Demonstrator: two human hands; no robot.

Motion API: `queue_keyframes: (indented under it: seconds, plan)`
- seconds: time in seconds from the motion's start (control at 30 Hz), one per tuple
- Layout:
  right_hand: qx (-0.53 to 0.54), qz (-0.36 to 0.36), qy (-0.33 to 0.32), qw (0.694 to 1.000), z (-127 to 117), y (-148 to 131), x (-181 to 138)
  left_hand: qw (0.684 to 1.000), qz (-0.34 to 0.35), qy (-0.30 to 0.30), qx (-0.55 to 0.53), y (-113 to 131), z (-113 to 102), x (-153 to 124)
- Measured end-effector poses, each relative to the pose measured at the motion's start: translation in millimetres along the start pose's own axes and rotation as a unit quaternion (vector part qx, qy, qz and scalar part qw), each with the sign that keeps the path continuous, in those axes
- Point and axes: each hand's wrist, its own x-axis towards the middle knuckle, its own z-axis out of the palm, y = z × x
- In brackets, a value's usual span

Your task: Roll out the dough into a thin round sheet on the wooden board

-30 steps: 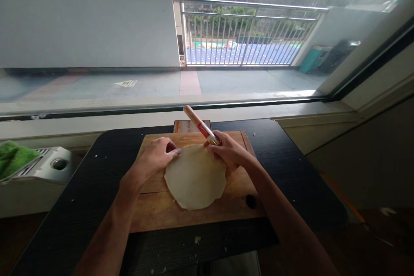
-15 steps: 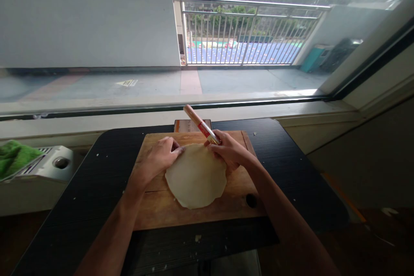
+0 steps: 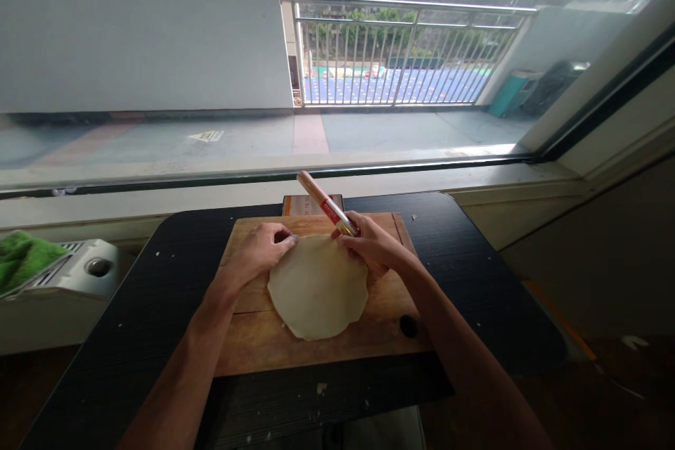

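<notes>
Your right grip [image 3: 372,242] is closed around the lower end of the stick [image 3: 315,191]. Your left grip [image 3: 261,252] is curled, thumb at the dough [image 3: 319,288]; pinching, I cannot tell. The dough lies between both, toward you, on the board [image 3: 253,351].

I can't read any text for certain through my feed. At 12 o'clock, the red label [image 3: 332,209] on the rod [image 3: 311,187] carries pale, illegible lettering, and the phone [image 3: 295,206] behind shows blurred digits. The triangular sign [image 3: 205,136] on the floor outside, at 11 o'clock, bears unreadable dark marks.
</notes>
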Motion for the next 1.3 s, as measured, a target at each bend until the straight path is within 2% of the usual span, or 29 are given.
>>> queue_keyframes:
  seconds: [0.37, 0.53, 0.63, 0.8, 1.3]
  plan:
    - [0.003, -0.002, -0.004, 1.0, -0.2, 1.4, 1.5, 0.996, -0.033, 0.005, 0.084, 13.8, 3.4, -3.7]
    - [-0.004, -0.004, -0.004, 1.0, -1.6, 1.6, 1.4, 0.994, -0.023, 0.011, 0.109, 10.4, -1.3, -4.5]
    - [-0.006, -0.01, 0.005, 1.0, -2.8, 1.3, 1.2, 0.994, -0.014, -0.015, 0.106, 3.3, -12.8, -4.0]
    - [-0.018, -0.014, 0.055, 0.998, -3.9, 3.3, 2.4, 0.993, -0.007, -0.058, 0.104, -6.2, -28.4, -4.4]
    - [-0.084, -0.022, 0.06, 0.994, -2.6, 1.1, 1.4, 0.996, 0.02, -0.082, 0.021, -14.1, -28.6, -6.4]
